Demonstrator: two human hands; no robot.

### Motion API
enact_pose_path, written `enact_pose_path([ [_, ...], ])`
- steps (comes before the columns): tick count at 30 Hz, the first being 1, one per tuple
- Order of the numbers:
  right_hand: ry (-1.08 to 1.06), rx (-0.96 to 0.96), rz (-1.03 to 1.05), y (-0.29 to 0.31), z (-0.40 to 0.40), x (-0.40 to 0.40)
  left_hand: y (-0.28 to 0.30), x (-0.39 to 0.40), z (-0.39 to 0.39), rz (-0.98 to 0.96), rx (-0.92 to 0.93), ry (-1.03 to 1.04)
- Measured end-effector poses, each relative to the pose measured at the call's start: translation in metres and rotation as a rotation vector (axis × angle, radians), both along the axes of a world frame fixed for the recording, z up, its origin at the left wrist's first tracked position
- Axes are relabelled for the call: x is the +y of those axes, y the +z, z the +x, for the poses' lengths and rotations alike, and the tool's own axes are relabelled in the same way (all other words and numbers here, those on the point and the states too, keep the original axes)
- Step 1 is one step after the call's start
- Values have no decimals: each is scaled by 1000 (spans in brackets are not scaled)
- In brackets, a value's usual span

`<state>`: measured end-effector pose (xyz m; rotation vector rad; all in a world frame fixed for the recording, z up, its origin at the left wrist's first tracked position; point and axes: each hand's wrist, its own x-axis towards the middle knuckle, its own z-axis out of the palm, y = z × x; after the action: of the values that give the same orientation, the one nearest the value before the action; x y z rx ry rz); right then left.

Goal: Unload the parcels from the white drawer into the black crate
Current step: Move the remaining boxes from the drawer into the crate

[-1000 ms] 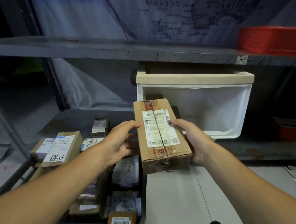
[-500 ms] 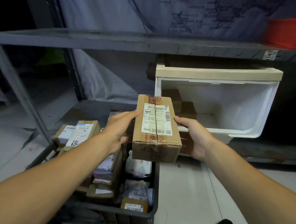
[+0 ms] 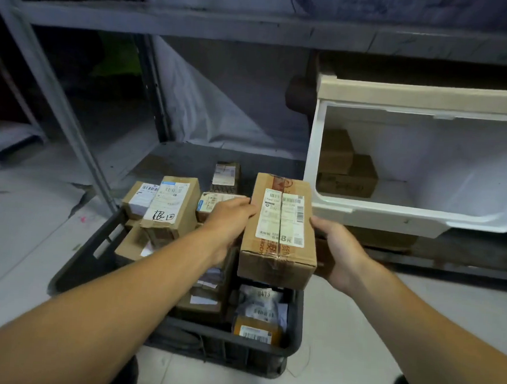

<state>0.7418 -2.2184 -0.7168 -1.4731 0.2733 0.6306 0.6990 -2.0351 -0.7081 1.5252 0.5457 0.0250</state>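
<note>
The black plastic crate (image 3: 295,319) on the pale tiled floor (image 3: 21,237) is the landmark here. It already holds many parcels: brown cardboard boxes with white labels (image 3: 171,207) at its far left corner, and soft grey plastic mail bags (image 3: 261,305) with a small orange box (image 3: 255,333) at its near right corner. So, in my judgement, most of the unloading is done.

Above the right part of the crate, a long brown cardboard box with a white shipping label and clear tape (image 3: 279,232) is in the air, not yet set down. The left hand (image 3: 229,223) grips its left side with curled fingers, and the right hand (image 3: 336,250) holds its right side and seems to support it from below.

To the right of the crate and behind it, the white plastic drawer (image 3: 393,215) with smooth glossy walls stands open on the low grey shelf (image 3: 465,255). In its left corner at least two plain brown cardboard boxes (image 3: 347,173) are stacked, so these remain to move. The cardboard looks matt and stiff, with sharp edges.
</note>
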Motion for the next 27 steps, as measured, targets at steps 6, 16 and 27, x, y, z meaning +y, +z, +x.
enact_pose_path([
  [6, -31, 18, -67, -55, 1, 5, -68, -5, 5, -68, 122, 8],
  [16, 45, -94, -332, -121, 17, 35, -137, -11, 26, -23, 199, 35],
  [27, 628, -395, -899, -149, 43, 60, -188, -9, 53, 113, 260, 8],
])
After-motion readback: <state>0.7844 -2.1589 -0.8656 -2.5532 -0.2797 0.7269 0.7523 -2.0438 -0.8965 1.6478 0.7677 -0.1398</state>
